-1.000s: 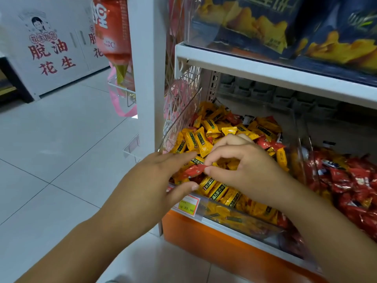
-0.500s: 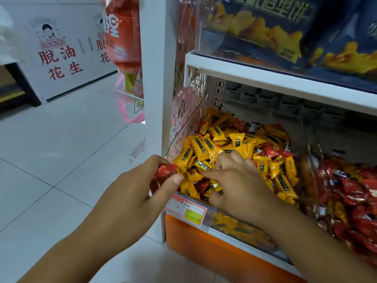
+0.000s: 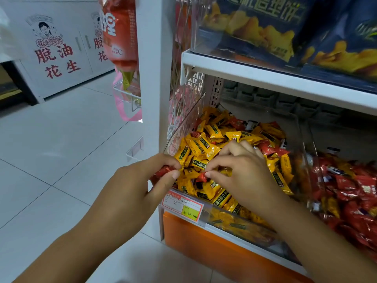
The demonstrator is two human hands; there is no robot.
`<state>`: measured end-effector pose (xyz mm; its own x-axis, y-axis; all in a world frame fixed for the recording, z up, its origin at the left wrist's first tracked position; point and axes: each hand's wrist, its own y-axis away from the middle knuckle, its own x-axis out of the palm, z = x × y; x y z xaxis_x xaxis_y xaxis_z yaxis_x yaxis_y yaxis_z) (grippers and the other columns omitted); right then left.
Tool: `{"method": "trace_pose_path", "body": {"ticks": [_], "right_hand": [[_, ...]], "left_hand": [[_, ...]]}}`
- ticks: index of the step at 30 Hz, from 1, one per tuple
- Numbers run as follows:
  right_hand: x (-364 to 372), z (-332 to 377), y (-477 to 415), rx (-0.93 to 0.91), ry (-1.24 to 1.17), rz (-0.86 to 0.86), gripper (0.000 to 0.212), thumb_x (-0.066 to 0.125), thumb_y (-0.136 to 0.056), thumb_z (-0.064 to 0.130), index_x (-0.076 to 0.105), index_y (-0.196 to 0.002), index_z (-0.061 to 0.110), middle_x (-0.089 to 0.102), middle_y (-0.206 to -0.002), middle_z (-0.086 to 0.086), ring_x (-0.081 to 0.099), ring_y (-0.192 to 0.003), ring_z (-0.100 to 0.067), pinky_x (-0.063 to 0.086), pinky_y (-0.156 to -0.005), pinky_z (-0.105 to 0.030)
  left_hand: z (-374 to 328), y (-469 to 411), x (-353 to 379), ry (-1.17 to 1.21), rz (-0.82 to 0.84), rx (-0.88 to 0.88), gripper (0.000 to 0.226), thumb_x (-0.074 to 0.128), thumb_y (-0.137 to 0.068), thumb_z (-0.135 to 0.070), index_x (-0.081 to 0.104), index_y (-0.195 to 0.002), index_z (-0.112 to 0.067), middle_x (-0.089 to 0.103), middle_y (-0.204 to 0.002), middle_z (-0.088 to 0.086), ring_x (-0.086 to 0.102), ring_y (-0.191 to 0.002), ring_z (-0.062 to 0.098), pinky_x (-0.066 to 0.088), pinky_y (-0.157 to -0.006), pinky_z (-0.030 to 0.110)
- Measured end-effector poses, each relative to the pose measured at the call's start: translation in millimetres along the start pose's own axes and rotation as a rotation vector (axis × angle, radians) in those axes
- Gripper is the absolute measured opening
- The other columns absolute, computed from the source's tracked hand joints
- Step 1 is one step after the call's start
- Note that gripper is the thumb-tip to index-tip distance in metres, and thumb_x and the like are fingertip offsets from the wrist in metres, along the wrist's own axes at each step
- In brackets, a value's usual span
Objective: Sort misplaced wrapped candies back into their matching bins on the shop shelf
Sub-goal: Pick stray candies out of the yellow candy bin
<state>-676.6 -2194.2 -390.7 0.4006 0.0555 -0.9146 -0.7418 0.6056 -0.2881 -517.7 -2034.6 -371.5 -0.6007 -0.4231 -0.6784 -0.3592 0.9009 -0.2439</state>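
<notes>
Pinching a small red wrapped candy [image 3: 201,177] between thumb and forefinger, the right hand [image 3: 246,178] holds it just above the heap of yellow wrapped candies [image 3: 206,146]. Half a second ago those fingers were pushed down among the yellow wrappers. The left hand [image 3: 134,193] has hardly shifted. Its thumb and curled forefinger grip a crumpled red candy wrapper [image 3: 165,170] just left of the right fingertips, apart from them, at the front left corner of the clear plastic bin [image 3: 187,119]. How many pieces that grip encloses is hard to tell.

Below both sets of fingertips a white-and-yellow price label [image 3: 182,207] sits on the bin's front edge, above an orange base panel [image 3: 204,242]. To the right of the right hand's fingers, past a clear divider, lies a second bin of red wrapped candies [image 3: 350,190]. Above them runs a white shelf board [image 3: 265,72] carrying dark blue snack bags [image 3: 255,27]. To the left of the left fingers stands a white shelf upright [image 3: 153,78] with a red hanging packet [image 3: 118,37] beside it. Beyond it is pale tiled floor [image 3: 61,150] and a white cabinet with red characters [image 3: 61,48].
</notes>
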Motion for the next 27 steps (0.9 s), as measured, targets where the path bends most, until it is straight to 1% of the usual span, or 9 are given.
{"method": "trace_pose_path", "body": {"ticks": [3, 6, 9, 11, 14, 16, 20, 23, 27], "right_hand": [[-19.1, 1.8, 0.3, 0.079, -0.271, -0.004, 0.005, 0.066, -0.083, 0.041, 0.068, -0.079, 0.038, 0.057, -0.087, 0.019, 0.045, -0.091, -0.001, 0.034, -0.084, -0.023], [-30.7, 7.8, 5.7, 0.137, -0.548, 0.082, 0.006, 0.067, -0.086, 0.029, 0.069, -0.081, 0.032, 0.061, -0.08, 0.023, 0.053, -0.071, 0.004, 0.039, -0.063, -0.01], [-35.6, 15.8, 9.2, 0.167, -0.687, 0.145, 0.005, 0.066, -0.087, 0.026, 0.069, -0.084, 0.029, 0.068, -0.084, 0.017, 0.061, -0.075, -0.003, 0.051, -0.07, -0.025], [-36.8, 21.8, 10.9, 0.194, -0.751, 0.177, 0.004, 0.066, -0.087, 0.027, 0.069, -0.086, 0.028, 0.071, -0.088, 0.012, 0.065, -0.083, -0.009, 0.053, -0.084, -0.038], [-34.3, 31.3, 12.0, 0.196, -0.804, 0.242, 0.006, 0.066, -0.088, 0.027, 0.071, -0.087, 0.03, 0.073, -0.088, 0.014, 0.066, -0.086, -0.001, 0.052, -0.087, -0.033], [-30.2, 31.5, 9.7, 0.186, -0.788, 0.241, 0.01, 0.065, -0.089, 0.026, 0.072, -0.092, 0.033, 0.073, -0.09, 0.014, 0.065, -0.088, 0.002, 0.052, -0.087, -0.029], [-18.2, 18.3, -2.0, 0.092, -0.437, 0.171, 0.016, 0.06, -0.093, 0.027, 0.07, -0.101, 0.037, 0.062, -0.093, 0.023, 0.05, -0.087, 0.012, 0.04, -0.078, -0.016], [-0.9, 21.9, -9.7, -0.048, -0.326, 0.176, 0.016, 0.061, -0.093, 0.026, 0.072, -0.101, 0.034, 0.062, -0.107, 0.023, 0.043, -0.108, 0.002, 0.034, -0.093, -0.016], [17.6, 32.8, -17.7, -0.107, -0.281, 0.157, 0.02, 0.057, -0.094, 0.033, 0.07, -0.11, 0.034, 0.06, -0.107, 0.018, 0.04, -0.107, -0.006, 0.032, -0.092, -0.02]], "left_hand": [[1.2, -3.5, 3.7, 0.021, -0.022, 0.012, 0.013, 0.054, -0.082, -0.047, 0.062, -0.092, -0.044, 0.066, -0.086, -0.023, 0.059, -0.084, -0.007, 0.04, -0.066, 0.003], [-2.6, -5.3, 10.2, 0.071, 0.002, 0.044, 0.009, 0.052, -0.093, -0.031, 0.056, -0.093, -0.039, 0.064, -0.088, -0.021, 0.061, -0.086, -0.002, 0.043, -0.068, 0.008], [-10.9, -4.3, 15.0, 0.127, 0.041, 0.104, 0.008, 0.043, -0.095, -0.037, 0.049, -0.099, -0.041, 0.056, -0.095, -0.019, 0.056, -0.091, 0.006, 0.043, -0.072, 0.016], [-13.0, -4.5, 16.1, 0.083, 0.072, 0.14, 0.017, 0.05, -0.092, -0.051, 0.048, -0.108, -0.045, 0.048, -0.099, -0.027, 0.051, -0.096, -0.003, 0.038, -0.076, 0.007], [-6.3, -6.1, 13.5, -0.04, 0.041, 0.184, 0.026, 0.051, -0.086, -0.061, 0.055, -0.104, -0.044, 0.048, -0.097, -0.025, 0.051, -0.092, -0.005, 0.037, -0.074, 0.003], [-3.1, -4.5, 7.6, -0.081, 0.008, 0.15, 0.022, 0.046, -0.088, -0.06, 0.057, -0.095, -0.042, 0.054, -0.089, -0.021, 0.052, -0.086, -0.002, 0.039, -0.067, 0.006], [5.7, 2.1, -7.3, -0.104, -0.029, 0.037, 0.037, 0.033, -0.075, -0.066, 0.057, -0.093, -0.044, 0.059, -0.081, -0.023, 0.052, -0.087, -0.005, 0.037, -0.059, 0.01], [10.2, 4.4, -16.1, -0.119, -0.057, -0.013, 0.01, 0.044, -0.086, -0.051, 0.052, -0.091, -0.05, 0.058, -0.079, -0.028, 0.052, -0.086, -0.009, 0.038, -0.058, 0.009], [11.3, 4.3, -22.1, -0.144, -0.076, -0.033, 0.014, 0.051, -0.09, -0.037, 0.052, -0.094, -0.05, 0.059, -0.08, -0.028, 0.051, -0.079, -0.015, 0.038, -0.059, 0.005]]}}
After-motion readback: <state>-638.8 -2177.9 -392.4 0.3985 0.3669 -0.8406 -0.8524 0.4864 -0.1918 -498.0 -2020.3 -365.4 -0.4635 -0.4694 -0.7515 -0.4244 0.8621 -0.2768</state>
